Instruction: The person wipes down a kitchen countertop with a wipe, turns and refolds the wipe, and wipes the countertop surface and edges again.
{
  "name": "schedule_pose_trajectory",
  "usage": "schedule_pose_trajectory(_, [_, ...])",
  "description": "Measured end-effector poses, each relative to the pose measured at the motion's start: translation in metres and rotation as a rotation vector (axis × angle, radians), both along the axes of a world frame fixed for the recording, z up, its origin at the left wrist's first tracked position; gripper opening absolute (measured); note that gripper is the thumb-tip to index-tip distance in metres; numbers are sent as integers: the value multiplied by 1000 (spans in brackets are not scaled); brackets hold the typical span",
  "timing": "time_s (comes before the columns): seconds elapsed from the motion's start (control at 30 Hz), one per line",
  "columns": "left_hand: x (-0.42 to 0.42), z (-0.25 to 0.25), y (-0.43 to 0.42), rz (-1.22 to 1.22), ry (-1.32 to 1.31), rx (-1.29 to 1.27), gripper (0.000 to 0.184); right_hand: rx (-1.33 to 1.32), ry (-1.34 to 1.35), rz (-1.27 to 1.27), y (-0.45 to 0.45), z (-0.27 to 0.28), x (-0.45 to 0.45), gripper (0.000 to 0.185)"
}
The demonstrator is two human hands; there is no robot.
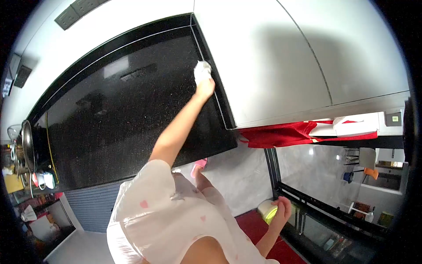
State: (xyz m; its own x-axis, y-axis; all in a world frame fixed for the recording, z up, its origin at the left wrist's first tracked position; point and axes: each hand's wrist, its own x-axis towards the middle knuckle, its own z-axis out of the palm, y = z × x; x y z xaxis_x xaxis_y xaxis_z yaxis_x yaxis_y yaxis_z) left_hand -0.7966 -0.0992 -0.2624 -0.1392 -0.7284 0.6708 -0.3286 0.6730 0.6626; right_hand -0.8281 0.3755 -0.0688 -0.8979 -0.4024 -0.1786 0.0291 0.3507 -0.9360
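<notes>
My left hand [205, 87] is closed around a crumpled white cloth [202, 70]. It presses the cloth to the black countertop [132, 105], close to the raised edge along the wall on the right. My left arm stretches across the glossy, speckled surface. My right hand [282, 207] hangs low at my side with loosely bent fingers and nothing visible in it. Behind that hand is a round bin with a bright yellow-green part [270, 214].
A wok [28, 145] and several kitchen items stand at the counter's left end. White cabinets [263, 57] border the right side, with red cloth [281, 134] hanging beyond. A dark-framed glass door [316, 215] is at the lower right. Wall sockets [67, 18] are top left.
</notes>
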Motion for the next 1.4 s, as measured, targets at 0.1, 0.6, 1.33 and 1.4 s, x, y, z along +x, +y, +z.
schedule_pose_trajectory(0.1, [14, 1, 61, -78, -82, 93, 31, -46, 13, 96, -6, -7, -13, 14])
schedule_pose_trajectory(0.6, [4, 15, 205, -69, 222, 838, 26, -105, -9, 372, -40, -3, -22, 16])
schedule_pose_trajectory(1.33, [-3, 74, 213, 7, 1082, 1511, 12, -153, -41, 289, -28, -7, -38, 16])
schedule_pose_trajectory(1.4, [0, 81, 209, -55, 1124, 1535, 13, -145, -21, 282, -25, -7, -39, 16])
